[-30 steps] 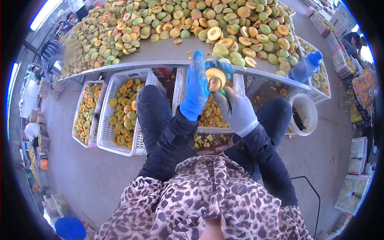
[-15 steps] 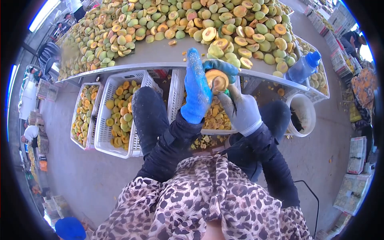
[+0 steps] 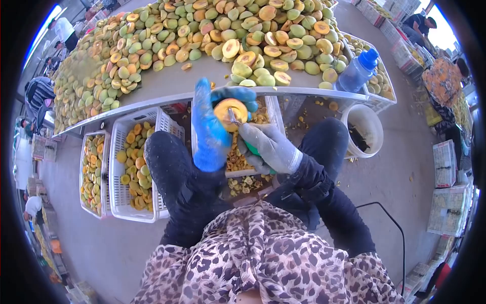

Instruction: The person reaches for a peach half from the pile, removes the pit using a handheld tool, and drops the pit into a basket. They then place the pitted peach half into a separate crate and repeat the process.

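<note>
My left hand [image 3: 210, 137], in a blue glove, is closed around a halved peach [image 3: 221, 108], its cut face turned up toward me. My right hand [image 3: 276, 147], in a grey glove, grips a green-handled pitting tool [image 3: 251, 148]. The tool's metal tip rests against the middle of the cut face. Below both hands, a white crate [image 3: 277, 116] holds yellow fruit pieces. A large heap of peach halves [image 3: 202, 30] covers much of the table [image 3: 167, 83] just beyond my hands.
Two white crates of fruit, a narrow one [image 3: 105, 190] and a wider one [image 3: 119, 195], stand left of my legs. A blue bottle [image 3: 354, 73] is at the table's right edge, above a white bucket [image 3: 377, 131]. A black cable [image 3: 392, 220] lies on the floor. Other people work farther off.
The view has shifted, so the table and crates sit differently in it. The peach half's cut face now shows more fully, and the metal tip on it has come into sight.
</note>
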`<action>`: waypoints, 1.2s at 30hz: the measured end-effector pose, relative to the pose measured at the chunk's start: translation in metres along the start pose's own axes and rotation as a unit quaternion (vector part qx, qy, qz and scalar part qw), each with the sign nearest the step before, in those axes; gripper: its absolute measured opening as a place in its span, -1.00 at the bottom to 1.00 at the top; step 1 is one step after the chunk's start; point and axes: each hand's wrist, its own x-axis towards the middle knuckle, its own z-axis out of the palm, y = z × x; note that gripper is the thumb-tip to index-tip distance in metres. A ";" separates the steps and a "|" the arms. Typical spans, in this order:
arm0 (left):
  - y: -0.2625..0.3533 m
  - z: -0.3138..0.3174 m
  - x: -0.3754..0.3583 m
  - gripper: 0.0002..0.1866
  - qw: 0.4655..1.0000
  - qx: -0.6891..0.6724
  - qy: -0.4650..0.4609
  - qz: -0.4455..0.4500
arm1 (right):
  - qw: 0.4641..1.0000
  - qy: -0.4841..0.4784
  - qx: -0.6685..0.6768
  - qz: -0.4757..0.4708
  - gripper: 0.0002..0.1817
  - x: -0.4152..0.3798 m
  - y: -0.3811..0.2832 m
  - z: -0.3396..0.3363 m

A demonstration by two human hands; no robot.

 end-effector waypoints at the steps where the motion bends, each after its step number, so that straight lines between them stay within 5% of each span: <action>1: -0.002 0.003 -0.003 -0.34 0.991 -0.103 0.087 -0.014 | 1.000 -0.003 0.021 0.000 -0.52 0.002 -0.001 0.001; 3: -0.005 -0.001 -0.008 -0.43 0.985 -0.135 0.111 -0.014 | 0.999 -0.012 0.019 0.040 -0.51 0.002 0.001 0.000; 5: -0.001 -0.021 -0.009 -0.47 0.986 0.159 -0.042 0.035 | 0.997 -0.031 -0.063 0.013 -0.49 0.004 0.004 -0.003; 7: -0.004 -0.020 -0.007 -0.48 0.982 0.163 -0.058 0.069 | 0.994 -0.042 -0.104 0.000 -0.48 0.004 0.002 -0.009; 9: -0.010 -0.019 -0.005 -0.49 0.997 0.074 0.008 0.025 | 0.990 -0.094 -0.025 0.106 -0.47 0.006 -0.005 -0.013; 11: -0.014 -0.022 -0.002 -0.49 0.993 0.092 0.021 0.064 | 0.985 -0.084 -0.109 0.100 -0.49 0.011 -0.001 -0.013; 13: -0.006 -0.021 -0.001 -0.49 0.977 0.205 -0.056 0.034 | 0.969 0.013 -0.236 -0.073 -0.49 0.015 0.022 -0.012; 15: -0.007 -0.004 -0.003 -0.47 0.986 0.159 -0.031 0.046 | 0.974 0.025 -0.197 -0.113 -0.51 0.015 0.023 -0.006; 17: -0.011 0.004 -0.006 -0.44 0.995 -0.052 0.089 0.019 | 0.982 0.025 -0.184 -0.043 -0.53 0.019 0.021 -0.007; 19: -0.012 -0.003 -0.003 -0.43 0.994 -0.042 0.099 0.024 | 0.985 0.024 -0.159 -0.067 -0.52 0.017 0.015 -0.007; 21: -0.014 -0.012 -0.001 -0.44 0.970 0.223 -0.087 0.029 | 0.982 -0.106 0.020 0.154 -0.49 0.003 0.002 -0.022; 22: -0.015 -0.007 0.000 -0.47 0.987 0.152 -0.053 0.001 | 0.978 -0.093 0.035 0.181 -0.44 0.003 -0.002 -0.018; 23: -0.019 -0.007 -0.001 -0.47 0.988 0.149 -0.048 -0.001 | 0.977 -0.095 0.034 0.186 -0.44 0.002 0.004 -0.020; 25: -0.027 -0.009 0.006 -0.60 0.990 -0.131 -0.043 -0.029 | 0.928 -0.181 0.276 0.175 -0.43 0.011 0.019 -0.025; 26: -0.037 -0.008 0.008 -0.68 0.996 -0.065 0.027 0.050 | 0.928 -0.156 0.293 0.172 -0.42 0.016 0.024 -0.025; 29: -0.043 -0.020 0.010 -0.64 0.977 -0.165 0.120 0.054 | 0.940 -0.168 0.281 0.096 -0.42 0.010 0.029 -0.026; 31: -0.044 -0.065 0.028 -0.65 0.975 -0.172 0.140 -0.018 | 0.926 -0.170 0.322 0.101 -0.43 0.026 0.045 -0.040; 32: -0.037 -0.068 0.028 -0.68 0.981 -0.136 0.129 -0.040 | 0.994 0.033 -0.073 -0.077 -0.48 0.050 0.058 -0.049; 33: -0.032 -0.074 0.022 -0.71 0.985 -0.100 0.120 -0.069 | 0.831 0.230 -0.447 -0.236 -0.53 0.060 0.058 -0.045; 34: -0.031 -0.087 0.020 -0.73 0.986 -0.067 0.093 -0.121 | 0.735 0.287 -0.604 -0.112 -0.66 0.061 0.054 -0.041; 36: -0.033 -0.078 0.017 -0.71 0.990 -0.043 0.114 -0.066 | 0.734 0.287 -0.593 -0.165 -0.64 0.065 0.042 -0.034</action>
